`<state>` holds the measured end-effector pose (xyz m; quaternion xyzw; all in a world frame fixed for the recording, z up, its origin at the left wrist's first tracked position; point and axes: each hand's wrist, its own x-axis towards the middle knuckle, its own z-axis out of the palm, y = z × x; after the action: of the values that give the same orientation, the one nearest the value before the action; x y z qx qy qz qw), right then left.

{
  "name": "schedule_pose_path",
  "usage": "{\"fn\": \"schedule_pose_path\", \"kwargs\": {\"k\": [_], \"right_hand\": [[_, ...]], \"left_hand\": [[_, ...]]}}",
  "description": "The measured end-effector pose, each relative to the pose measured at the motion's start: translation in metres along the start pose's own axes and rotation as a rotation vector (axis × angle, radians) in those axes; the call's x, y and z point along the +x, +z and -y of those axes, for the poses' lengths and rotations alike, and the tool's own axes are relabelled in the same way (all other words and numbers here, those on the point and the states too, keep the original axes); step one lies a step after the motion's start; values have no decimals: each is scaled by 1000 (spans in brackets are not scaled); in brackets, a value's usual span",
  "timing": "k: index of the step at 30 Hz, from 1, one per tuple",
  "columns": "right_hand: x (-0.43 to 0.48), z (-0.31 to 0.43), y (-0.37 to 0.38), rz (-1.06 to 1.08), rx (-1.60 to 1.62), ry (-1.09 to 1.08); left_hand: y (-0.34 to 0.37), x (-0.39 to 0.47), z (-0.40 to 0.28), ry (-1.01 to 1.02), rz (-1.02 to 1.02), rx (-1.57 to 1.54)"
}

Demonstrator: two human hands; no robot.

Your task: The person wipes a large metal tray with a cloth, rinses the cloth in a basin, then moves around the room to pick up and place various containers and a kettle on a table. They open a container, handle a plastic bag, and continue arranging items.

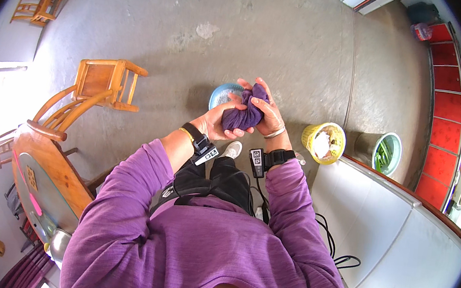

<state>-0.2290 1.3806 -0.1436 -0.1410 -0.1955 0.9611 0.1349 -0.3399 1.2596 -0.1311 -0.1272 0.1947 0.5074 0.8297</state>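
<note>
A bunched purple cloth (pixel 242 113) is gripped between both hands, in front of my body. My left hand (pixel 215 121) wraps the cloth's lower left part, with the thumb laid across it. On the other side my right hand (pixel 269 111) holds the upper right part, its fingers curled behind and around the folds. Behind the hands and lower down is a round blue basin (pixel 217 95), partly hidden by them, with what looks like foamy water inside.
At left stand a wooden chair (pixel 97 79) and a wooden table (pixel 53 166). A yellow basket (pixel 310 136) holding refuse and a bucket (pixel 398 152) with green vegetables stand at right, by a white partition (pixel 360 201). Red cabinets (pixel 445 134) line the far right. Black cables (pixel 331 236) hang near my right arm.
</note>
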Motion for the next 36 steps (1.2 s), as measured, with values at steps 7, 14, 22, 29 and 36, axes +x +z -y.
{"fn": "schedule_pose_path", "kwargs": {"k": [7,14,22,29,36], "right_hand": [[-6,14,14,-48,-169,2],[-7,2,17,-160,-257,31],[2,-12,15,-277,-504,52],[19,-33,-3,-441,-629,-26],[33,-46,-21,-583,-781,-156]], "left_hand": [[20,-15,11,70,-19,145],[21,-32,24,134,-88,254],[12,-19,29,249,-397,940],[-4,-5,30,449,-718,1573],[-11,7,31,421,-940,1814]]}}
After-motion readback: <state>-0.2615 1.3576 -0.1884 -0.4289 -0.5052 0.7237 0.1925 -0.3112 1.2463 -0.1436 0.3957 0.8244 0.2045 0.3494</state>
